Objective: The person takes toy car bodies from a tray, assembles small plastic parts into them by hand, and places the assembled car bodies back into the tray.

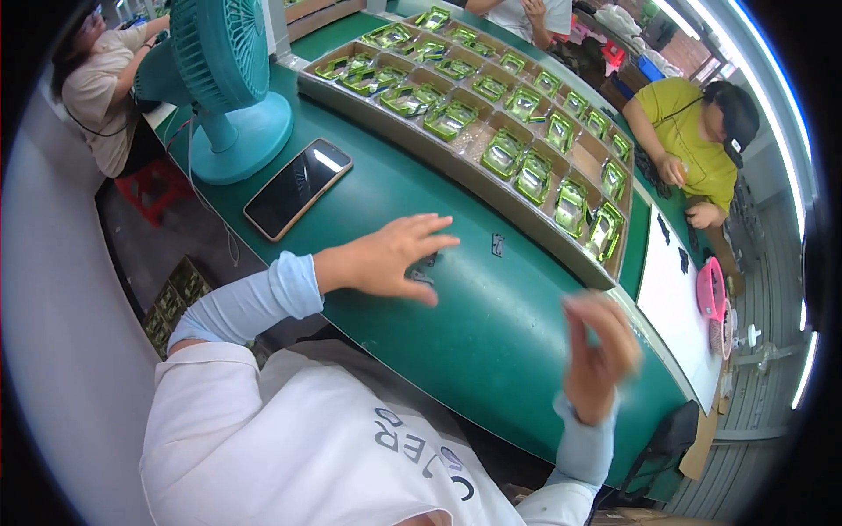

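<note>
My left hand [392, 256] hovers flat over the green table [491, 342], fingers spread, above some small dark metal parts [424, 270] lying under its fingertips. Another small dark part [497, 245] lies a little farther right on the table. My right hand [599, 351] is raised near the table's front edge, blurred, with fingers curled together; whether it pinches anything is unclear. Both forearms wear light blue sleeves.
A long cardboard tray [456, 167] of compartments holding several shiny green-lit parts runs across the table's far side. A phone [297, 187] lies screen up by a teal desk fan [230, 83]. Other people sit at left [96, 88] and right [693, 131]. A pink basket [709, 287] sits far right.
</note>
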`<state>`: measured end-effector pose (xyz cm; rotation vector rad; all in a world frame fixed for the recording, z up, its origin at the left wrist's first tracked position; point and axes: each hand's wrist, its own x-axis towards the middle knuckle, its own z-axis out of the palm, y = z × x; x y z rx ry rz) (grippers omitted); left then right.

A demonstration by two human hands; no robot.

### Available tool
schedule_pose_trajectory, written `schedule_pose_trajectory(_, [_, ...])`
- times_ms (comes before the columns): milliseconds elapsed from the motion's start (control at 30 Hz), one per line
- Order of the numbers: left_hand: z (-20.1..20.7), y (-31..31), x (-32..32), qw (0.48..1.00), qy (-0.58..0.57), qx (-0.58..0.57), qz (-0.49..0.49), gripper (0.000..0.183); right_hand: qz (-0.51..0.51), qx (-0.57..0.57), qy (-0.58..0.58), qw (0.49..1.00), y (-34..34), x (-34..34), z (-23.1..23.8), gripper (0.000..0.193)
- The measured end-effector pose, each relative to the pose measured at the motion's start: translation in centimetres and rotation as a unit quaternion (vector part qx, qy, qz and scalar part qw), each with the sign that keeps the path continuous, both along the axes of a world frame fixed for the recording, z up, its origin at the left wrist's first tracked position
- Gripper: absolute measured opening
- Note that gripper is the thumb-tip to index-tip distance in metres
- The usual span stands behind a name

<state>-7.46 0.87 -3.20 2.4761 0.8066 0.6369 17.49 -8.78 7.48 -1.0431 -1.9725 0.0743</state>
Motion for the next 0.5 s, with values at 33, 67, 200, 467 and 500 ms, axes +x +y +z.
schedule_pose_trajectory(33, [-0.2, -0.5, 0.0, 0.997, 0.055, 0.043, -0.014, 0.064, -0.023, -0.116, 0.007, 0.993, 1.7, -0.4, -1.7, 0.017])
schedule_pose_trajectory(67, [-0.2, -0.8, 0.4, 0.993, 0.093, 0.075, -0.019, 0.062, -0.029, -0.12, -0.032, 0.992, 3.0, -0.3, -3.2, 0.018])
schedule_pose_trajectory(200, [-1.6, -0.1, 2.2, 0.988, 0.092, 0.124, -0.012, 0.04, -0.058, -0.102, -0.072, 0.99, 6.1, 1.7, -8.4, 0.015])
schedule_pose_trajectory(467, [-1.5, -0.4, 2.3, 0.996, 0.024, 0.085, 0.029, 0.04, -0.112, -0.192, 0.135, 0.966, 7.0, 3.4, -13.0, 0.008])
schedule_pose_trajectory(500, [-1.6, -0.3, 2.1, 0.995, 0.024, 0.09, 0.026, 0.04, -0.105, -0.2, 0.133, 0.965, 7.2, 3.3, -13.2, 0.01])
